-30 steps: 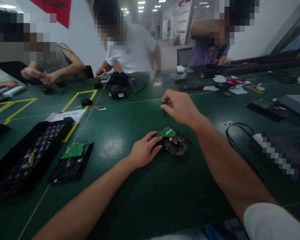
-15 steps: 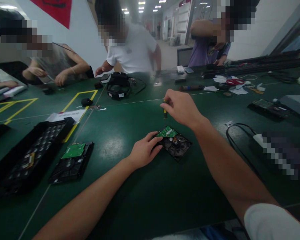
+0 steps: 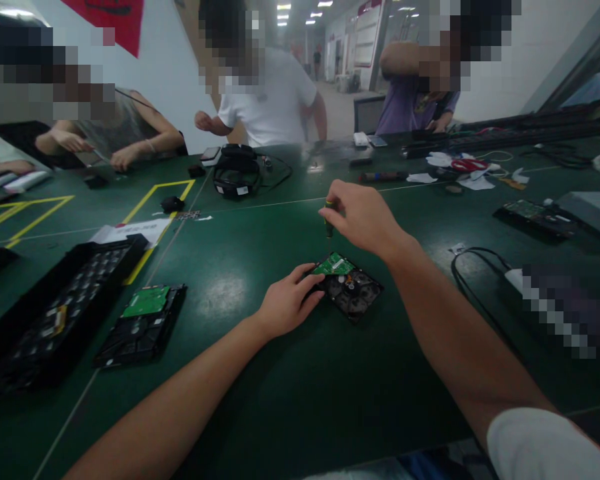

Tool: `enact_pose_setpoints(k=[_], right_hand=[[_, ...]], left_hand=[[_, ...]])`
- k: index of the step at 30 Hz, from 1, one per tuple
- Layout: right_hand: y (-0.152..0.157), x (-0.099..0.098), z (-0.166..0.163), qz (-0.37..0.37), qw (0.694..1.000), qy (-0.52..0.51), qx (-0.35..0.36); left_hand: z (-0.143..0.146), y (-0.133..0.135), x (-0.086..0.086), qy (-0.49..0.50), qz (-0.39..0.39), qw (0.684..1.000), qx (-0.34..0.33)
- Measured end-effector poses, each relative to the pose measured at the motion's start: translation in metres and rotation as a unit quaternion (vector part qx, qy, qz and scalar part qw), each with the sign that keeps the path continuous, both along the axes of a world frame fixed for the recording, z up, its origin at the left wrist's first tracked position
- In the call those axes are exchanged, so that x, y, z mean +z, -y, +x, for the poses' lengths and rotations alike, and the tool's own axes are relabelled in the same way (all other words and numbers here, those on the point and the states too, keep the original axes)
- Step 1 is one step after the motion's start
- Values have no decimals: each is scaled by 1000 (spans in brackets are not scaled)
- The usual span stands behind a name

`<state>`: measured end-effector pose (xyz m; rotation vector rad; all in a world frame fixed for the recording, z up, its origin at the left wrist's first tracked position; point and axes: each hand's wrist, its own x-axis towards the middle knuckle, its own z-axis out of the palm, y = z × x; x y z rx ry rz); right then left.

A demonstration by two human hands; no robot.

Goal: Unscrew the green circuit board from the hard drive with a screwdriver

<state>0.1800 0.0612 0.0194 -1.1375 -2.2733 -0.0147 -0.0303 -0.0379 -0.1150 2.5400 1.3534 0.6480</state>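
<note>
The right hand [image 3: 357,210] pinches the handle of a screwdriver [image 3: 329,227] between thumb and forefinger, the other fingers curled in behind. The screwdriver stands nearly upright below these fingertips, pointing down at a hard drive [image 3: 363,292]; its thin tip is too faint to tell whether it touches.

The left hand [image 3: 286,305] lies palm down with its fingers a little spread, the thumb apart from the forefinger. Its fingertips rest on the left edge of the hard drive, which lies flat on the table [image 3: 260,413] just right of them and below the right fingers. The drive's green circuit board [image 3: 337,265] sits right beside the left forefinger, at the drive's far corner.

Well to the left of the left fingers lies a second drive [image 3: 143,327], its green board upward, and beyond it a long black tray [image 3: 10,317]. A black headset [image 3: 237,173] sits farther off, ahead and left of the right fingers. A black cable [image 3: 457,273] curves well to their right.
</note>
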Motion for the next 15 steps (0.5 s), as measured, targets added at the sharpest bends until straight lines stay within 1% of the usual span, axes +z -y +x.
enact_pose_setpoints(k=[4, 9, 15], right_hand=[[1, -1, -1, -5, 1000, 13, 5], [-2, -2, 1, -5, 1000, 7, -9], [2, 3, 2, -5, 1000, 19, 10]], left_hand=[[0, 0, 0, 2, 4, 1000, -2], [0, -1, -1, -4, 1, 1000, -1], [0, -1, -1, -4, 5, 1000, -2]])
